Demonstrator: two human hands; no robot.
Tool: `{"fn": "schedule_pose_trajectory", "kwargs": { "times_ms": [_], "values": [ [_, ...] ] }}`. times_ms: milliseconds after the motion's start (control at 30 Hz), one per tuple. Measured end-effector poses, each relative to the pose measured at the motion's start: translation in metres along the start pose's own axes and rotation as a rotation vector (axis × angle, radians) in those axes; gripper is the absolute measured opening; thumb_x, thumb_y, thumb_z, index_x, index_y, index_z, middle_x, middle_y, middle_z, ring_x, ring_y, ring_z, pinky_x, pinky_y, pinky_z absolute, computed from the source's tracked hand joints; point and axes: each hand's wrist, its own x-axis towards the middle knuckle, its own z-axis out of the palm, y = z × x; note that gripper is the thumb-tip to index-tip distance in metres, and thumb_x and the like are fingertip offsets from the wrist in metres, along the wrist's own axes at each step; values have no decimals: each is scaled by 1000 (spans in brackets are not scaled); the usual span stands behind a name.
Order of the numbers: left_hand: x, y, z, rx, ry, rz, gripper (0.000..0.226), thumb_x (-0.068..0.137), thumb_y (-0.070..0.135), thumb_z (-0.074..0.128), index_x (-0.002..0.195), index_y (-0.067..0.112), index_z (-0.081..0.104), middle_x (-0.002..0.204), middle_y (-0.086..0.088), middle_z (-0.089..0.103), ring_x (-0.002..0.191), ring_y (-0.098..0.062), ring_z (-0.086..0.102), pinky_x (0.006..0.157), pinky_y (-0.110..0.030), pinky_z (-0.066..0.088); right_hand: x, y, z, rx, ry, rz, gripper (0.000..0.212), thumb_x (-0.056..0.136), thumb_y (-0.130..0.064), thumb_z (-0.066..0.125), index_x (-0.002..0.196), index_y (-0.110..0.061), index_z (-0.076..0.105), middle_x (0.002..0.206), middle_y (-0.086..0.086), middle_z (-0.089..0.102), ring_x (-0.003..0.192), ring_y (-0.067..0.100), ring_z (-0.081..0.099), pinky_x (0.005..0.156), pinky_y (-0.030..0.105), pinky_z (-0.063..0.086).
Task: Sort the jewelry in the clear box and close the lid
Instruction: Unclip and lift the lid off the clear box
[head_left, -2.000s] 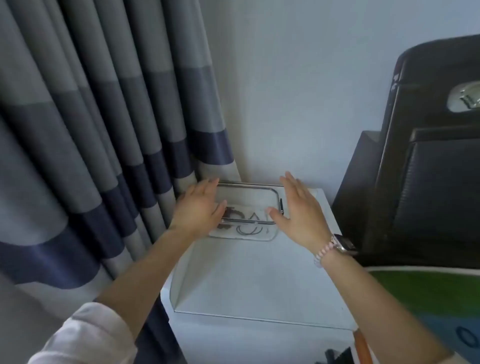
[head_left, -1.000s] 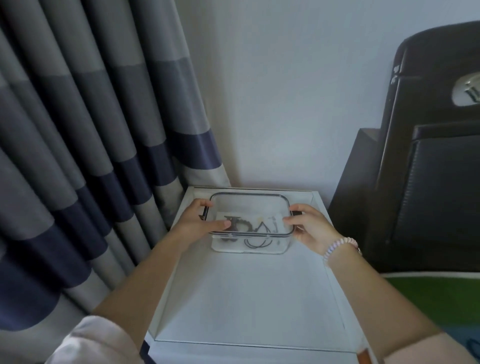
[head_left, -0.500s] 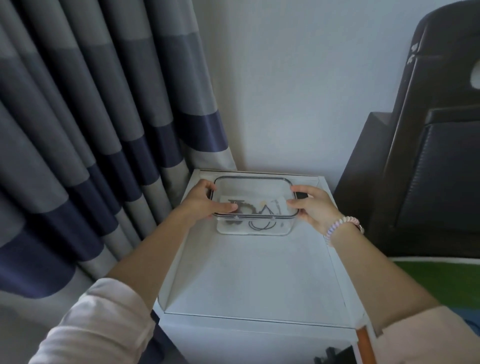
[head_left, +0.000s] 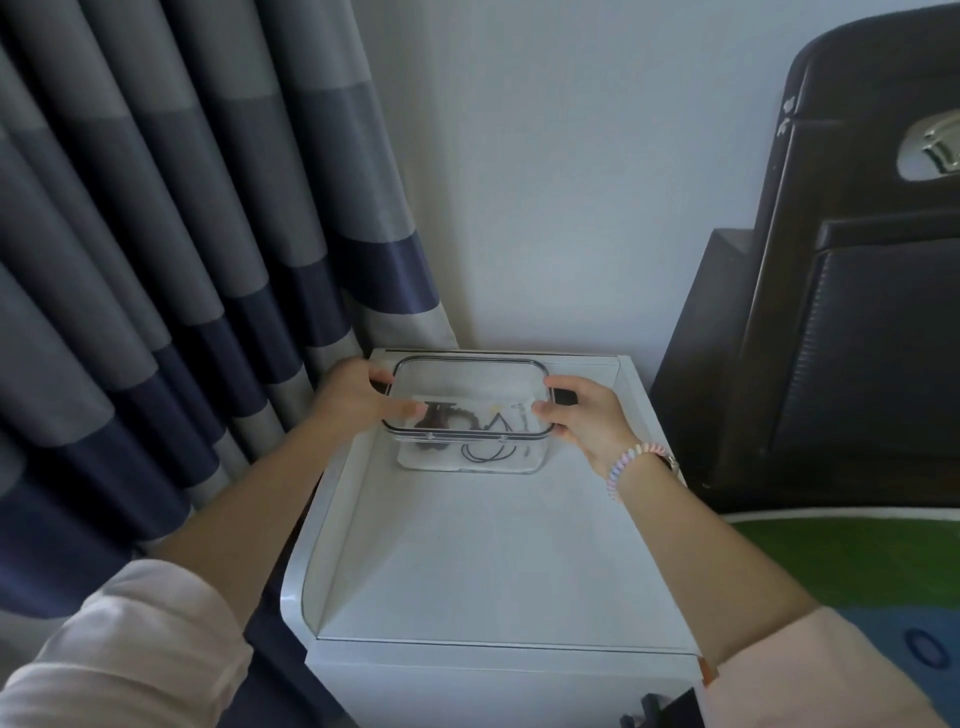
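Observation:
A clear box (head_left: 470, 460) with a dark-rimmed clear lid (head_left: 470, 376) on top stands at the far end of a white nightstand (head_left: 498, 561). Through its walls I see jewelry (head_left: 485, 449): dark beads at the left and a thin black cord loop in the middle. My left hand (head_left: 358, 397) grips the box's left side, thumb on the lid rim. My right hand (head_left: 584, 415) grips the right side at the dark clasp, thumb on the rim. A pastel coil band sits on my right wrist.
Striped grey and navy curtains (head_left: 171, 249) hang close against the nightstand's left edge. A black padded chair (head_left: 852, 291) stands to the right. A green and blue mat (head_left: 852, 561) lies at the lower right. A white wall is behind.
Two seconds ago both hands hovered flat over the box. They have come down onto its two sides and now hold the lid edges. The view has shifted slightly.

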Motion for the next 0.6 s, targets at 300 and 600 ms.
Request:
{"fn": "schedule_pose_trajectory", "kwargs": {
  "times_ms": [300,600],
  "values": [
    [-1,-13,-24,-455,80,-84,55,70,1,86,117,16,62,113,-16,64,108,-32,65,92,-43,58,-12,-15,17,-27,109,-109,37,80,-7,74,114,-15,63,98,7,68,80,16,62,71,22,48],
    [-49,10,-65,-408,-104,-20,10,81,17,80,84,24,74,59,3,58,47,-8,45,40,-18,38,-54,-58,-12,94,-112,6,16,83,1,70,96,-3,63,70,6,58,59,15,57,60,24,53]
  ]
}}
